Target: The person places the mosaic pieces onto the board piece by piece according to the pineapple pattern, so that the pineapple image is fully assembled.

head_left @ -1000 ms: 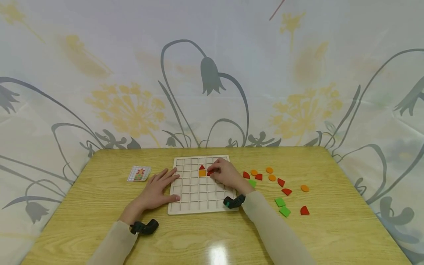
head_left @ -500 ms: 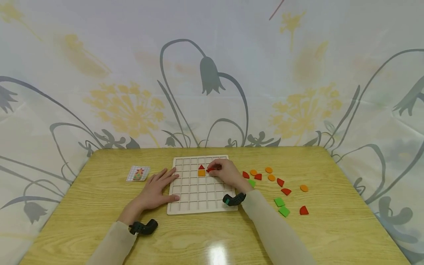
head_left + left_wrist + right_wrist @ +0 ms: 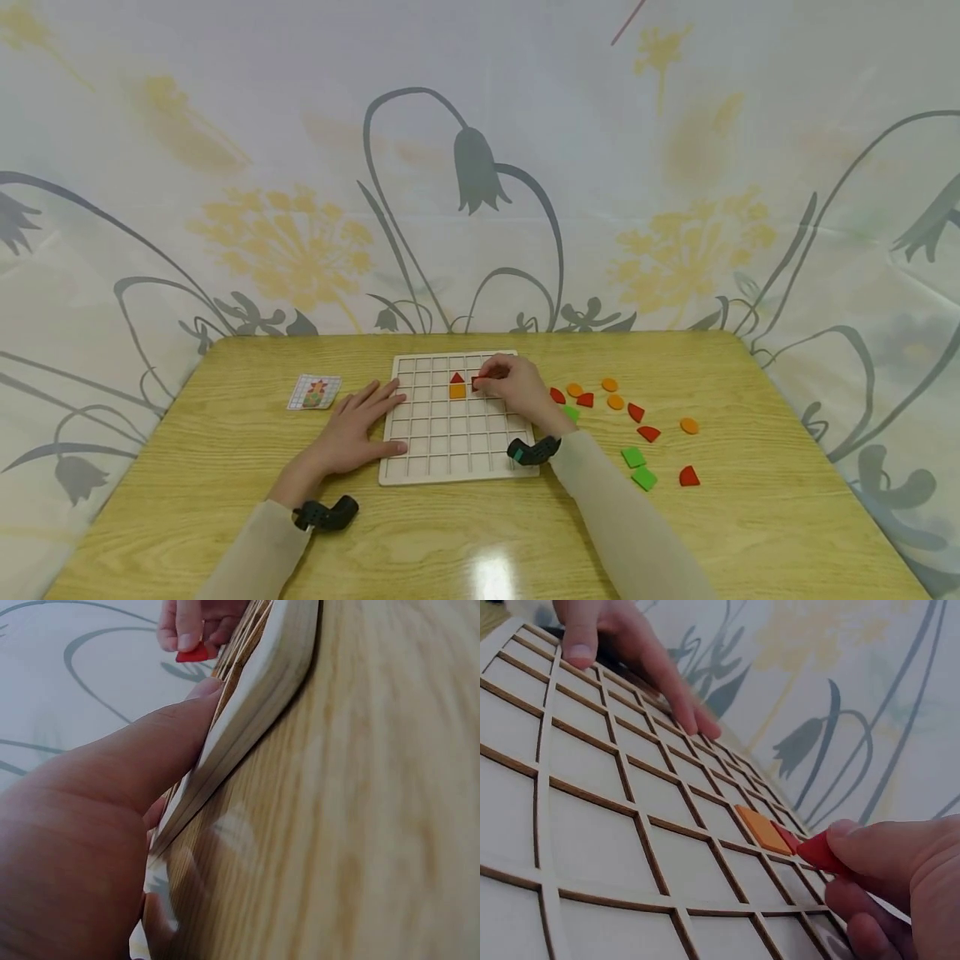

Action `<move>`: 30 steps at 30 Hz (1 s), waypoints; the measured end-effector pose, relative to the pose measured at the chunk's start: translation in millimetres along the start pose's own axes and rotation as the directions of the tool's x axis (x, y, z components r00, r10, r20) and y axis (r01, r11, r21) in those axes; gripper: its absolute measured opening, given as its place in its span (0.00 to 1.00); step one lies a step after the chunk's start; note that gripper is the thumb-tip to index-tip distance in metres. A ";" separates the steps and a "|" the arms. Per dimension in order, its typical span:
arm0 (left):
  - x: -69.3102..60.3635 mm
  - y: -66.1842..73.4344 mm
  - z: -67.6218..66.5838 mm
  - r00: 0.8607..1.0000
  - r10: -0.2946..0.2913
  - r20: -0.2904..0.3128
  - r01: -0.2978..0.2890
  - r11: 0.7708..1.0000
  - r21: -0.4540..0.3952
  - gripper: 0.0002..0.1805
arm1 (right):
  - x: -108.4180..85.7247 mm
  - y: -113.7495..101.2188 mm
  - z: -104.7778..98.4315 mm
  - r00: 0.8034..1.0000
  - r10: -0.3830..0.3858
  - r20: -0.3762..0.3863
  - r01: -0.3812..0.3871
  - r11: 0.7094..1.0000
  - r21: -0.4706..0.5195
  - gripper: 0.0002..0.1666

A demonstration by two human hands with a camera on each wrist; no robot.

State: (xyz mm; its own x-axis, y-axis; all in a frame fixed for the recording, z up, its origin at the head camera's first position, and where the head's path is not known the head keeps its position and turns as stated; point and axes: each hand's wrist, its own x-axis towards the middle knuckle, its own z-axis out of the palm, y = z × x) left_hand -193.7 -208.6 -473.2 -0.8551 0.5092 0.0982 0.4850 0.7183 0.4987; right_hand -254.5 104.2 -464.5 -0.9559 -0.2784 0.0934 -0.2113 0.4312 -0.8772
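A white gridded board (image 3: 420, 465) lies on the table. My left hand (image 3: 356, 433) rests along its left edge with fingers spread, the thumb on the rim in the left wrist view. My right hand (image 3: 517, 390) pinches a red tile (image 3: 817, 851) between thumb and fingers, above the board's upper right part. Its full outline is hidden by the fingers. Set in the grid just left of it are an orange square tile (image 3: 457, 392) and, behind that, a red triangle tile (image 3: 457, 378).
Left of the board lies a small pattern card (image 3: 313, 392) with a coloured figure on a grid. To the right are scattered several red quarter-circle tiles (image 3: 648, 433), several orange round tiles (image 3: 689, 426) and green square tiles (image 3: 633, 457). A patterned wall covering stands behind the table.
My right hand has shifted slightly right and turned the red tile in its fingers, so the tile shows at a different angle. The left hand has stayed on the board.
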 end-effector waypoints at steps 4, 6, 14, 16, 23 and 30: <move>1.3 0.8 -0.5 1.000 0.004 -0.005 -0.004 1.000 -0.002 0.43 | -1.0 -1.6 2.6 1.000 0.006 0.006 -0.006 0.999 -0.042 0.05; 1.7 1.3 -0.6 1.000 0.009 -0.008 -0.009 1.000 0.002 0.43 | -1.8 -2.3 3.6 1.000 0.004 -0.002 -0.004 0.998 -0.065 0.05; 1.4 0.5 0.3 1.000 0.011 -0.018 -0.011 1.000 0.009 0.43 | 1.6 1.3 9.9 0.999 -0.029 -0.030 0.024 0.988 -0.155 0.03; 1.7 0.9 0.1 1.000 0.010 -0.019 -0.010 1.000 0.003 0.43 | 1.8 2.0 10.1 0.999 -0.042 -0.033 0.036 0.985 -0.169 0.02; 1.1 1.1 -0.4 1.000 0.001 -0.005 -0.001 1.000 0.005 0.43 | -2.1 4.0 6.3 0.990 -0.133 0.036 0.137 0.966 -0.217 0.04; 0.9 1.2 -0.5 1.000 -0.003 -0.004 0.003 1.000 0.008 0.43 | -1.4 4.4 7.5 0.992 -0.128 0.021 0.129 0.971 -0.201 0.08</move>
State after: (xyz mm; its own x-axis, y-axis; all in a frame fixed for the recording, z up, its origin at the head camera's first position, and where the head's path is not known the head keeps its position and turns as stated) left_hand -194.0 -207.5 -472.0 -0.8573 0.5050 0.1000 0.4837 0.7237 0.4922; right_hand -252.5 100.0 -472.0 -0.9166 -0.3494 0.1946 -0.3698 0.5554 -0.7448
